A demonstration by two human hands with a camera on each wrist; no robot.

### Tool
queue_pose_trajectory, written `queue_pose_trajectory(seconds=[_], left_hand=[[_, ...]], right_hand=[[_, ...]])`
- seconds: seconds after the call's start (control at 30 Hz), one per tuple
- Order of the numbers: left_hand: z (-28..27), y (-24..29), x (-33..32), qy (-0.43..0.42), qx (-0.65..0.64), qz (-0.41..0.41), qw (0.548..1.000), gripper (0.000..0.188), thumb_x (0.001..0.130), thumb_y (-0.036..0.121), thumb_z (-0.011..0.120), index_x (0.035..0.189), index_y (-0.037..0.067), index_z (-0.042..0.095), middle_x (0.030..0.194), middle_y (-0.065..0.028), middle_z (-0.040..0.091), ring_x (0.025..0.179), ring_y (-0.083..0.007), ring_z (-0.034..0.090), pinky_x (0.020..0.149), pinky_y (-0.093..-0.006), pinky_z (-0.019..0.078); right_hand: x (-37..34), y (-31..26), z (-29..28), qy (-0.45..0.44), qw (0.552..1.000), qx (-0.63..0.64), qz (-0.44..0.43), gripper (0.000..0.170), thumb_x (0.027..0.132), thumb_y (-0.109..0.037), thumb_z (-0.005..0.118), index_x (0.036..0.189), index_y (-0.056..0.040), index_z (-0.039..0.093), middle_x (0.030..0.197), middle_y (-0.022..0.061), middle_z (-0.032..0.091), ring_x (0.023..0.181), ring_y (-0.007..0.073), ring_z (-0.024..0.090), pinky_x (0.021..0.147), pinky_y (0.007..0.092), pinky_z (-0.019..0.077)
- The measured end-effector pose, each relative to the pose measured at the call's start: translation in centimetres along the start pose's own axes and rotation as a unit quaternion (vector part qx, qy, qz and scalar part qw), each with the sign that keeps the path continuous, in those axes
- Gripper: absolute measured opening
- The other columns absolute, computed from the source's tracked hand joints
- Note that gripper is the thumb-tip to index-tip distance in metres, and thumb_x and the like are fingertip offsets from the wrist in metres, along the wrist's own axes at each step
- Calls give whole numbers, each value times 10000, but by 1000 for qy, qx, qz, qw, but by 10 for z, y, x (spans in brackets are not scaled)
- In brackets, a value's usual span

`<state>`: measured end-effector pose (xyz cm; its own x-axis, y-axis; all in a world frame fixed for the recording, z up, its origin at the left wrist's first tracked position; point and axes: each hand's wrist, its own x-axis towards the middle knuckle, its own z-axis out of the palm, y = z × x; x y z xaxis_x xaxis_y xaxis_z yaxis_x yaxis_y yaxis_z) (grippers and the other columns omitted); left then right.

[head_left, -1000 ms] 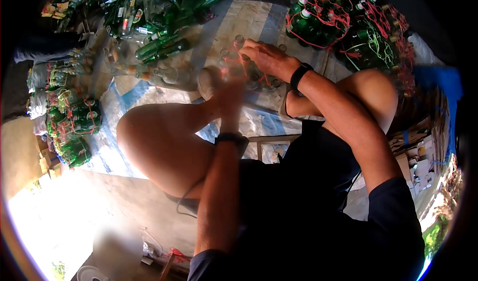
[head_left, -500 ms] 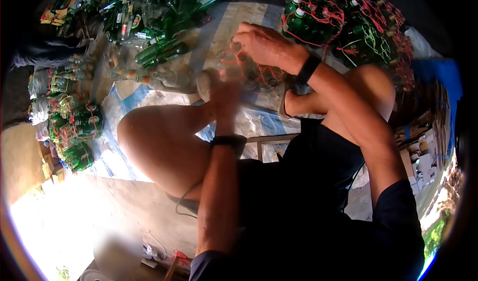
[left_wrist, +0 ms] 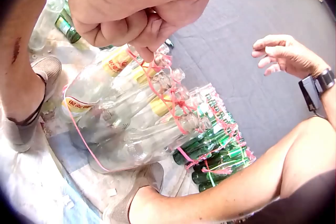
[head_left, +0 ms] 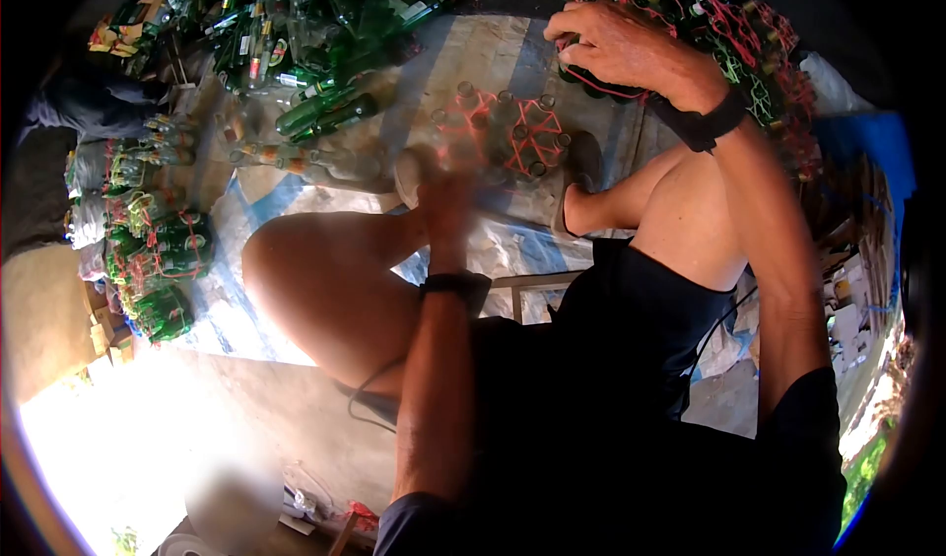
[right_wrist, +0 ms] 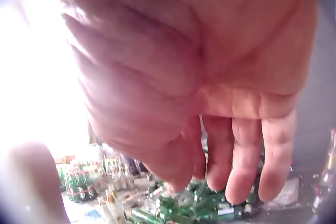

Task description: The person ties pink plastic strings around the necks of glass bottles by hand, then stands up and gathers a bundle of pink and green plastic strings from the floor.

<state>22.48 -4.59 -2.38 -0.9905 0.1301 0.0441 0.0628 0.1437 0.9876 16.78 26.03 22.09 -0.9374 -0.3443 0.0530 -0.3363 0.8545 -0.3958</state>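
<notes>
At the far left of the head view, tied bottle bundles (head_left: 163, 245) stand on the floor sheet (head_left: 261, 305). Next comes a heap of loose green bottles (head_left: 325, 24), with a few clear bottles (head_left: 340, 162) lying below it. The left hand (left_wrist: 144, 3) is blurred in the head view, but the left wrist view shows its fingers curled in together, thumb and fingertips pinching red string (left_wrist: 181, 103) at the bottle necks. That string binds a cluster of clear glass bottles (head_left: 503, 132), some with yellow and red labels, between the person's two shoes (head_left: 409, 172) (head_left: 583, 157). To the right of the cluster, the right hand (head_left: 636, 53) is raised, its fingers loosely bent and slightly apart, in front of green bottle bundles (head_left: 734, 58) wrapped in red and green string. A black band (head_left: 705, 122) circles its wrist
</notes>
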Motion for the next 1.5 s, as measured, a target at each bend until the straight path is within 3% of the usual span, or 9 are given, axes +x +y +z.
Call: queue_pose_trajectory(seconds=[0.2,0.33,0.43,0.5,0.6,0.9,1.13,1.47,1.5], left_hand=[[0,16,2,-26,61,50,997,115,810,80,694,856,-15,742,711,-18,657,580,-80,540,521,-247,424],[1,31,3,-36,8,2,999,130,824,86,686,879,-15,746,751,-38,679,625,-94,568,568,-249,447],[2,52,5,-51,101,0,994,134,822,89,693,877,-22,744,765,-45,683,658,-101,574,607,-256,456],[5,57,6,-15,11,-28,999,121,806,76,704,858,-28,739,744,-20,657,650,-97,541,605,-260,430],[-5,31,21,-34,51,-86,994,115,791,68,712,841,-33,732,714,8,611,633,-83,496,579,-263,388],[6,83,23,-9,16,-148,989,116,777,74,716,803,-38,732,621,62,527,554,-46,418,499,-242,312],[7,91,22,-13,1,-140,990,116,777,68,714,823,-35,737,623,59,525,561,-43,416,505,-246,309],[3,100,25,-42,21,-84,995,115,798,81,683,787,-29,716,628,50,530,595,-54,436,540,-257,341],[1,97,25,-59,42,-69,995,117,797,82,681,788,-30,716,631,47,534,600,-57,441,545,-258,347]], right_hand=[[-5,1,21,-74,997,-3,29,252,848,-100,620,1083,-9,627,1037,161,621,1003,328,601,870,395,468],[-10,-14,15,-123,992,-3,31,297,856,-119,623,1137,-25,596,1076,150,609,1031,329,581,893,393,460],[-10,-20,12,-171,983,-44,52,331,865,-132,617,1178,-39,565,1099,138,593,1058,315,566,907,386,455],[-14,-21,13,-164,984,-27,61,330,868,-135,614,1181,-44,560,1103,129,587,1069,309,559,910,384,453],[-18,-25,14,-165,983,-15,74,324,872,-143,610,1180,-58,554,1112,108,578,1084,296,550,917,378,450],[-19,-29,22,-175,979,-26,98,302,855,-137,635,1146,-98,563,1131,68,584,1103,270,557,914,367,461],[-14,-22,42,-138,989,0,53,275,736,-26,594,1003,-38,662,1064,160,670,1004,353,644,769,425,524],[-9,-25,63,-162,986,-23,13,277,726,-7,598,994,-13,671,1054,179,674,1020,362,646,794,430,535],[-9,-26,65,-146,988,-45,-13,180,718,-7,611,897,-22,626,939,157,655,921,331,653,736,411,526]])
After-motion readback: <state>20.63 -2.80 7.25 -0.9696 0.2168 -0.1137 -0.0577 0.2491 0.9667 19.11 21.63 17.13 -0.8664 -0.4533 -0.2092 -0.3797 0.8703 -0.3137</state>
